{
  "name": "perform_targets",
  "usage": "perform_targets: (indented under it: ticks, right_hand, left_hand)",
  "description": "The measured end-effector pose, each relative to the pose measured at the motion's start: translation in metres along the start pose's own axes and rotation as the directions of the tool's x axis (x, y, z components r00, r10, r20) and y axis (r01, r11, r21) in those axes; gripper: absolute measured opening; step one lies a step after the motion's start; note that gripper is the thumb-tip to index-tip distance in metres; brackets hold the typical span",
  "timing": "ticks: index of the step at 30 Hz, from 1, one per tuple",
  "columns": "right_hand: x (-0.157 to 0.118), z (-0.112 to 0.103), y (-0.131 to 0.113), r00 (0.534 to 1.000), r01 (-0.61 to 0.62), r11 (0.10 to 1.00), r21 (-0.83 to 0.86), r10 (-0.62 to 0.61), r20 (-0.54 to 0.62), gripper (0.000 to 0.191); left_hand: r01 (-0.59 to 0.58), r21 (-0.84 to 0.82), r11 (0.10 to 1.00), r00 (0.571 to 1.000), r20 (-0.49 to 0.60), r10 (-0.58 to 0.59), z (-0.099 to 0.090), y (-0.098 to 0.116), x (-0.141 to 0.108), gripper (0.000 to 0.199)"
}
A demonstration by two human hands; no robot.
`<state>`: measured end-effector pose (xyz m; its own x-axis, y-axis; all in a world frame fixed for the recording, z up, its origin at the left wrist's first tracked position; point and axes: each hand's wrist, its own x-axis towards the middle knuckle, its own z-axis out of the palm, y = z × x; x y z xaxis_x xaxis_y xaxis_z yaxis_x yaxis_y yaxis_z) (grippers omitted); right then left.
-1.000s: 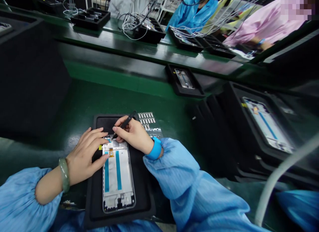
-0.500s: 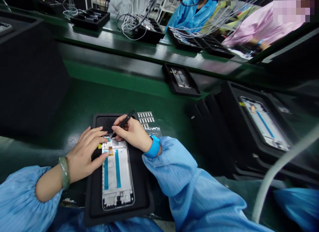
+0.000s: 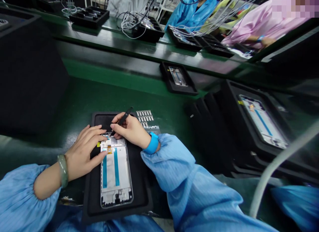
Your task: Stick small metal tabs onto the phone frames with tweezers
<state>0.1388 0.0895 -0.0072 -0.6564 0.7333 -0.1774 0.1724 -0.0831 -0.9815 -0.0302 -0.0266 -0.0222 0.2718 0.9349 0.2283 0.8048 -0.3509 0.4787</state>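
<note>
A silver phone frame with two blue adhesive strips and an orange flex cable lies in a black foam tray. My left hand rests over its upper left edge, fingers spread and fingertips touching the frame. In my right hand is a pair of black tweezers, pinched like a pen. Their tip points down at the top part of the frame, between both hands; whatever is at the tip is too small to make out. Right behind that hand lies a sheet of small pale stickers in rows.
Stacked black trays stand on the right, the top one holding another phone frame. One more tray with a frame sits at the back. A tall black stack fills the left. A grey hose curves at lower right. Co-workers sit across the bench.
Both hands keep nearly the same pose on the phone frame. The whole view has shifted slightly, and the tweezers' tip stays at the frame's top part.
</note>
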Motion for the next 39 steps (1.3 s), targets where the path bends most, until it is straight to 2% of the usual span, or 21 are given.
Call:
perform_targets:
  ticks: [27, 35, 39]
  right_hand:
    - [0.000, 0.000, 0.000, 1.000, 0.007, 0.999, -0.039, -0.007, 0.005, 0.019]
    - [-0.004, 0.001, -0.001, 0.996, 0.091, 0.981, -0.170, -0.094, -0.008, 0.016]
    - [-0.008, 0.003, -0.001, 0.989, 0.099, 0.974, -0.205, -0.118, -0.086, 0.019]
  left_hand:
    - [-0.005, 0.066, 0.998, 1.000, 0.019, 0.004, -0.003, 0.007, 0.002, 0.029]
    - [-0.061, 0.243, 0.968, 0.997, 0.054, 0.050, -0.007, 0.012, 0.005, 0.032]
    - [-0.044, 0.346, 0.937, 0.999, 0.038, 0.032, -0.006, 0.021, 0.004, 0.032]
